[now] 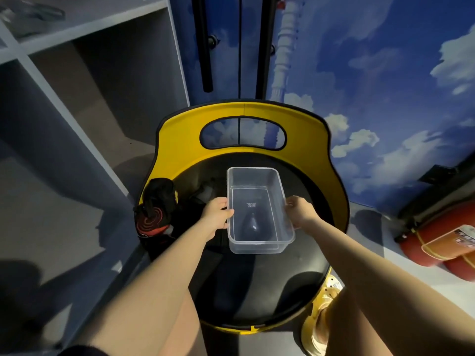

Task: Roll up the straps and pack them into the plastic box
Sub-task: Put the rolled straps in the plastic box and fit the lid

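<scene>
Leftmost, grey shelving (77, 80) stood beside a yellow-rimmed tub (180, 140), with a black-and-red pouch (156, 209) draped on its left edge. Next, the left hand (216, 214) gripped the left wall of the clear plastic box (257, 176), fingers curled over the rim; the right hand (299, 211) pinched the opposite wall. Holding it from 2 sides kept it level above the tub's dark interior, probably so it could be set down ready for filling. It looked empty. No straps were clearly visible. Far right, red cylinders (437, 242) lay on the floor.
</scene>
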The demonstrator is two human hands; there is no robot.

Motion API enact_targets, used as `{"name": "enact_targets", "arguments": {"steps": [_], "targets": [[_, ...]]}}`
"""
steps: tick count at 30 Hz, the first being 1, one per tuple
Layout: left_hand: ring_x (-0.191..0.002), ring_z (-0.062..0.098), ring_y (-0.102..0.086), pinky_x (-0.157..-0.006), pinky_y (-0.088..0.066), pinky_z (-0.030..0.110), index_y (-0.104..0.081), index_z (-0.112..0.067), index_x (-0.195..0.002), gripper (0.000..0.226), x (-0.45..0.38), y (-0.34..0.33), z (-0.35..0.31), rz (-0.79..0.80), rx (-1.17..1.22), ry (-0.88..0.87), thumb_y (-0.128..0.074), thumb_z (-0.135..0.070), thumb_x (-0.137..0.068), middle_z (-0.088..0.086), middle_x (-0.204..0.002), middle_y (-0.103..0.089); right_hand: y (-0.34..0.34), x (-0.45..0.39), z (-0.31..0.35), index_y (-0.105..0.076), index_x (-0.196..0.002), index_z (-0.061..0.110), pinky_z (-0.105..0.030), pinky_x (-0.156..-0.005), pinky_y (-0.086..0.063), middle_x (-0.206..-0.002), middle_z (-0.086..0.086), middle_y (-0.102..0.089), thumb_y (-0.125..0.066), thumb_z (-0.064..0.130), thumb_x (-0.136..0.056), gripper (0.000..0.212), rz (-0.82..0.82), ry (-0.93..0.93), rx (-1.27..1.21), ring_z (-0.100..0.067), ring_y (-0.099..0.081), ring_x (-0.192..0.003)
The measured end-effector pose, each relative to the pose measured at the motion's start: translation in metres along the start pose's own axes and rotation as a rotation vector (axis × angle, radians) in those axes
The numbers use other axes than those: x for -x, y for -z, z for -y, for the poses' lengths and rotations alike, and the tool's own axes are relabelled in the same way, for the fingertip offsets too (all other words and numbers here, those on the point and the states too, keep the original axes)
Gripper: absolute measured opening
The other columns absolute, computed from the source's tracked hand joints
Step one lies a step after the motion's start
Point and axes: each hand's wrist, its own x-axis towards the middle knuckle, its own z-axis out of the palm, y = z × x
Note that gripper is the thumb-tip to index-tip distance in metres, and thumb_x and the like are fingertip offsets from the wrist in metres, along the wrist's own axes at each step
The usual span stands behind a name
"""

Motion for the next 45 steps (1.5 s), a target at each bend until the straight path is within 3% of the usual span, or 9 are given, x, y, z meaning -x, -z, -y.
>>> {"name": "enact_targets", "arguments": {"steps": [7, 14, 18, 21, 25, 30, 34, 40, 45], "targets": [[-0.120, 0.027, -0.051, -0.083, -0.050, 0.035, -0.044, -0.006, -0.134, 0.044, -0.013, -0.004, 0.017, 0.028, -0.015, 0.049, -0.047, 0.008, -0.092, 0.011, -0.138, -0.046, -0.012, -0.008, -0.017, -0.057, -0.121, 0.010, -0.033, -0.081, -0.048, -0.118, -0.016, -0.062, -0.045, 0.014, -0.092, 0.032, -0.030, 0.007, 0.028, -0.034, -0.059, -0.104], [-0.118, 0.026, -0.052, -0.085, -0.048, 0.032, -0.045, -0.006, -0.133, 0.045, -0.022, 0.001, 0.025, 0.032, -0.072, 0.036, -0.053, 0.004, -0.090, 0.011, -0.136, -0.049, -0.013, -0.012, -0.014, -0.057, -0.118, 0.008, -0.039, -0.084, -0.051, -0.115, -0.018, -0.063, -0.045, 0.017, -0.091, 0.032, -0.022, 0.002, 0.085, -0.036, -0.059, -0.102], [-0.117, 0.023, -0.055, -0.094, -0.043, 0.029, -0.051, -0.006, -0.128, 0.043, -0.035, 0.015, 0.025, -0.121, -0.228, -0.105, -0.063, -0.010, -0.087, 0.012, -0.129, -0.057, -0.013, -0.014, -0.003, -0.049, -0.121, 0.007, -0.035, -0.076, -0.043, -0.115, -0.020, -0.061, -0.041, 0.019, -0.093, 0.031, -0.125, 0.092, 0.196, -0.038, -0.057, -0.102], [-0.122, 0.024, -0.050, -0.099, -0.040, 0.032, -0.052, -0.009, -0.129, 0.042, -0.047, 0.030, 0.024, -0.258, -0.441, -0.183, -0.062, -0.012, -0.088, 0.011, -0.131, -0.053, -0.020, -0.015, 0.014, -0.045, -0.133, 0.012, -0.037, -0.083, -0.046, -0.124, -0.017, -0.059, -0.045, 0.020, -0.095, 0.039, -0.182, 0.236, 0.183, -0.036, -0.056, -0.109], [-0.130, 0.029, -0.039, -0.103, -0.038, 0.037, -0.038, -0.012, -0.140, 0.060, -0.067, 0.044, 0.019, -0.314, -0.674, -0.195, -0.065, -0.018, -0.086, 0.011, -0.143, -0.036, -0.040, -0.019, 0.037, -0.045, -0.136, 0.015, -0.032, -0.088, -0.045, -0.130, -0.013, -0.057, -0.048, 0.022, -0.095, 0.041, -0.060, 0.363, 0.158, -0.029, -0.058, -0.110], [-0.136, 0.029, -0.031, -0.100, -0.041, 0.041, -0.015, -0.013, -0.148, 0.093, -0.097, 0.037, 0.014, -0.284, -0.856, -0.008, -0.073, -0.037, -0.078, 0.014, -0.148, -0.028, -0.062, -0.032, 0.047, -0.044, -0.137, 0.016, -0.025, -0.095, -0.039, -0.136, -0.010, -0.053, -0.050, 0.026, -0.095, 0.044, 0.085, 0.419, 0.145, -0.024, -0.052, -0.122], [-0.127, 0.031, -0.043, -0.090, -0.048, 0.040, -0.029, -0.012, -0.141, 0.076, -0.108, 0.032, 0.016, -0.324, -0.945, 0.026, -0.071, -0.031, -0.081, 0.015, -0.139, -0.041, -0.072, -0.042, 0.049, -0.043, -0.138, 0.019, -0.026, -0.098, -0.039, -0.138, -0.009, -0.051, -0.050, 0.028, -0.096, 0.044, 0.145, 0.402, 0.124, -0.024, -0.050, -0.124], [-0.124, 0.033, -0.047, -0.093, -0.047, 0.042, -0.033, -0.011, -0.141, 0.074, -0.104, 0.051, 0.011, -0.379, -0.717, -0.079, -0.070, -0.032, -0.080, 0.015, -0.137, -0.046, -0.080, -0.049, 0.052, -0.044, -0.138, 0.015, -0.027, -0.101, -0.038, -0.138, -0.010, -0.052, -0.054, 0.031, -0.094, 0.048, 0.165, 0.382, 0.048, -0.022, -0.049, -0.126], [-0.128, 0.026, -0.046, -0.102, -0.043, 0.042, -0.042, -0.019, -0.136, 0.074, -0.091, 0.064, -0.016, -0.302, -0.235, -0.296, -0.078, -0.031, -0.073, 0.005, -0.136, -0.051, -0.079, -0.046, 0.074, -0.041, -0.140, 0.008, -0.023, -0.103, -0.036, -0.139, -0.008, -0.050, -0.058, 0.036, -0.090, 0.059, 0.226, 0.336, -0.349, -0.019, -0.048, -0.128]]}}
